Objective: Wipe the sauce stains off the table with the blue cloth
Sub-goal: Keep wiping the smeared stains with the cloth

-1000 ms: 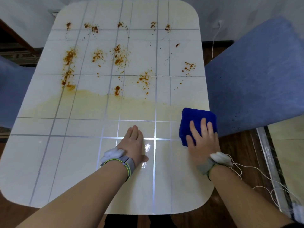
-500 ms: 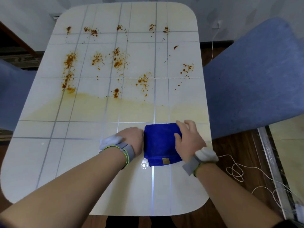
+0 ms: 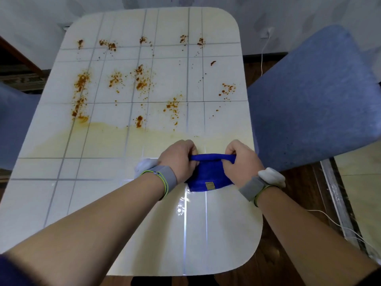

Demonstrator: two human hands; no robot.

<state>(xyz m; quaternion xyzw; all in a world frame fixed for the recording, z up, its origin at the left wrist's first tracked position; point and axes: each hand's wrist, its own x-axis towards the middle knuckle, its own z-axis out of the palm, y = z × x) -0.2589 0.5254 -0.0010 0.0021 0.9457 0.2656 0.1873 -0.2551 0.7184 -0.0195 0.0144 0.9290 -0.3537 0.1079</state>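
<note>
Now my left hand [image 3: 177, 159] and right hand [image 3: 241, 162] pinch the blue cloth [image 3: 208, 175], seemingly folding it; next, sweep it over the sauce stains [image 3: 141, 80].

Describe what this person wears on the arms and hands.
Forearms bare, no gloves on left hand or right hand. Each wrist carries a grey band edged yellow-green with a white pod: left wristband, right wristband. A thin white cable runs beside the right forearm. A dark blue sleeve edge shows at the left arm.

A deep blue cloth [image 3: 208, 174], orange-brown sauce stains [image 3: 142, 79], a cream table [image 3: 222, 234] gridded with grey lines.
</note>
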